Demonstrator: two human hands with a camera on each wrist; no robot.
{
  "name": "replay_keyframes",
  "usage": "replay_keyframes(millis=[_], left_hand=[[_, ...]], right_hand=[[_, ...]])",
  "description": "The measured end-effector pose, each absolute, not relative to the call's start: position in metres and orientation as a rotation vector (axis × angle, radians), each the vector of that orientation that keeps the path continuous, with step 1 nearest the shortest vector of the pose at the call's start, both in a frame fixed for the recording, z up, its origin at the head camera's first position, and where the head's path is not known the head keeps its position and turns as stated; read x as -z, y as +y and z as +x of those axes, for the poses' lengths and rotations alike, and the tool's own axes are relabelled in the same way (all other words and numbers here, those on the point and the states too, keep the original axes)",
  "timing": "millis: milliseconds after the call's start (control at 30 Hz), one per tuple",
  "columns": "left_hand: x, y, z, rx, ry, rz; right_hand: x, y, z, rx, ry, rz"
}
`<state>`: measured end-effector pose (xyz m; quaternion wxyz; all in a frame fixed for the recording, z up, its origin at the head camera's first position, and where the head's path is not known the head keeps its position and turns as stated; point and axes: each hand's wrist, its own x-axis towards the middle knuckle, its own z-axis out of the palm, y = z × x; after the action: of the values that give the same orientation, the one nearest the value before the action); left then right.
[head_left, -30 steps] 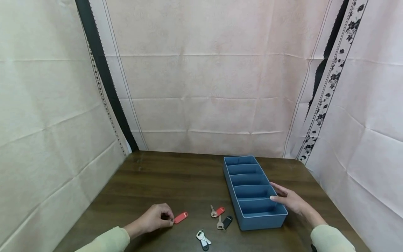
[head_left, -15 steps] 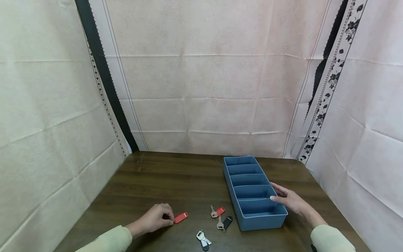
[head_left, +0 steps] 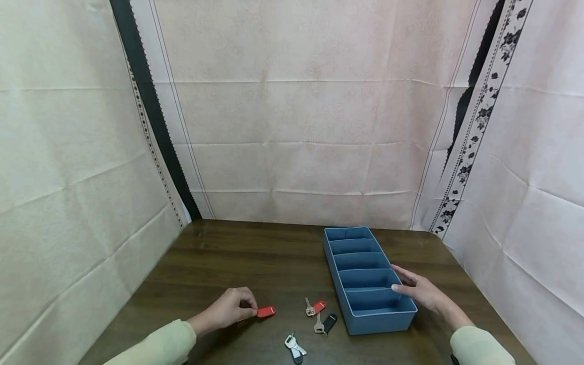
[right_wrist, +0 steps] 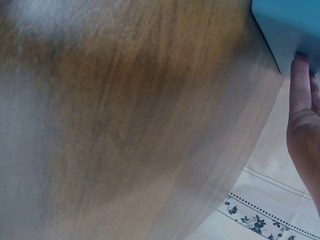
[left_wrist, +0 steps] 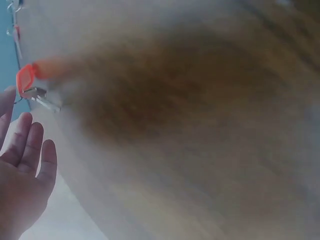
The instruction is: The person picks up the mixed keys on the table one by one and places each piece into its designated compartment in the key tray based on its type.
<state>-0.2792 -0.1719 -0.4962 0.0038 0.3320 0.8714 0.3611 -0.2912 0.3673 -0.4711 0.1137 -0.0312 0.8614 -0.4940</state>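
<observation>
My left hand (head_left: 230, 306) pinches a key ring at its fingertips, low over the table. From it a red key tag (head_left: 266, 312) juts out to the right. In the left wrist view the tag (left_wrist: 25, 79) and a silver key (left_wrist: 47, 103) hang just beyond my fingers. My right hand (head_left: 422, 293) holds the right side of a blue divided box (head_left: 382, 323), thumb over the rim and fingers along the outer wall. The right wrist view has a finger (right_wrist: 301, 82) flat on that wall. The box's compartments show nothing inside.
Between my left hand and the box lie a key with a red tag (head_left: 319, 306) and a key with a black tag (head_left: 329, 322). Nearer the front is a bunch of keys (head_left: 294, 344) with a dark tag. Cloth (head_left: 296, 116) hangs around the brown table (head_left: 255, 243).
My left hand has risen slightly and shifted right, and the red tag has moved with it and turned nearly level. The right hand and box have stayed put.
</observation>
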Motion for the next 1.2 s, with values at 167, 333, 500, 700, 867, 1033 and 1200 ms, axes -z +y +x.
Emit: replay_keyframes(millis=[167, 333, 500, 700, 867, 1033, 1200], left_hand=[[0.489, -0.167, -0.283, -1.21, 2.717, 1.002], [0.483, -0.161, -0.286, -1.248, 2.74, 1.005], [0.476, -0.154, -0.29, -1.228, 2.768, 0.977], [0.466, -0.144, -0.294, -1.235, 2.759, 0.929], [0.458, -0.137, -0.296, -1.274, 2.714, 0.868], [0.451, -0.127, -0.3, -1.307, 2.704, 0.858], [0.444, -0.116, -0.304, -1.347, 2.698, 0.852]], right_hand=[[0.472, 0.368, -0.291, 1.446, 2.529, -0.091], [0.474, 0.368, -0.292, 1.452, 2.53, -0.098], [0.474, 0.368, -0.292, 1.457, 2.525, -0.101], [0.472, 0.368, -0.292, 1.444, 2.535, -0.105], [0.473, 0.368, -0.291, 1.452, 2.533, -0.095], [0.473, 0.368, -0.291, 1.445, 2.544, -0.105], [0.473, 0.367, -0.291, 1.446, 2.545, -0.111]])
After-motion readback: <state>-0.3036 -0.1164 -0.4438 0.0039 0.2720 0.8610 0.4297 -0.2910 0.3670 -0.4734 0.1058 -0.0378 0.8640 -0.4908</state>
